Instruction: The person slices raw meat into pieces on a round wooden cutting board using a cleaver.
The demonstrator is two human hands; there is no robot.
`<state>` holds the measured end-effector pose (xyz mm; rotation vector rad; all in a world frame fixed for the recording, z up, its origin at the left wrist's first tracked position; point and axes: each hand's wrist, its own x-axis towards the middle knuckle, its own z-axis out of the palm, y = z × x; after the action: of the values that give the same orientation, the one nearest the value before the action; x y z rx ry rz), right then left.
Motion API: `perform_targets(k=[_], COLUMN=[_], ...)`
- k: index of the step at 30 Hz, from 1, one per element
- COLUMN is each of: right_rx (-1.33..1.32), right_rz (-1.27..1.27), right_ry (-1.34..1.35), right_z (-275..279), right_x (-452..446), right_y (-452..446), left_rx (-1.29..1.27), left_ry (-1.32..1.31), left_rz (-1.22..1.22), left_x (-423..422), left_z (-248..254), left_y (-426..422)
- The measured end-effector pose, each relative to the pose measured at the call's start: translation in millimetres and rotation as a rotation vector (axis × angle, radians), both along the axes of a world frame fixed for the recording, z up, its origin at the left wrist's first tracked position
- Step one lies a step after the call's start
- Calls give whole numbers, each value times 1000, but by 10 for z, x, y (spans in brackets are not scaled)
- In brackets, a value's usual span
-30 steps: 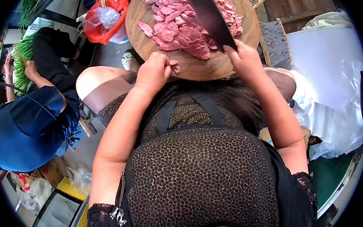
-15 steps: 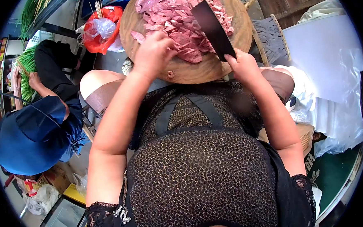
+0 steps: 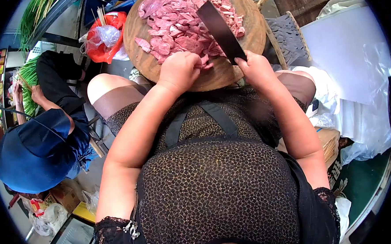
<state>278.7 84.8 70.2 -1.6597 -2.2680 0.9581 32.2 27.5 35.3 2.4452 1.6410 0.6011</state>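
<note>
A round wooden chopping board [image 3: 134,50] bears a heap of sliced pink meat [image 3: 171,30]. My left hand [image 3: 181,69] is closed at the near edge of the heap, with a small piece of meat [image 3: 206,64] at its fingertips. In my right hand [image 3: 255,66] is the dark cleaver [image 3: 220,30], its blade slanting up and left over the right part of the meat. One loose slice [image 3: 143,44] lies apart on the board's left side.
A co-worker in a blue hat [image 3: 29,150] sits at the left by green stalks [image 3: 29,82]. A red bag [image 3: 103,45] with sticks stands left of the board. A woven seat [image 3: 286,35] and white sheeting [image 3: 347,61] are on the right.
My left hand reached over the meat, then came back right and down with a piece at its fingers. The cleaver stays in my right hand, and the view has shifted slightly.
</note>
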Motion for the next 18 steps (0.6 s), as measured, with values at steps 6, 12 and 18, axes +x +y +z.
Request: perform_targets(k=[6, 12, 18], right_rx=[-18, 72, -22], right_rz=[-30, 19, -39], right_ry=[35, 32, 22], right_z=[-32, -54, -98], right_x=[27, 46, 48], right_y=[-3, -6, 3], left_rx=[-712, -444, -533], left_ry=[-780, -135, -149], left_rz=[192, 359, 413], left_x=[-176, -119, -133], left_z=[-2, 58, 97], left_y=[-11, -273, -347])
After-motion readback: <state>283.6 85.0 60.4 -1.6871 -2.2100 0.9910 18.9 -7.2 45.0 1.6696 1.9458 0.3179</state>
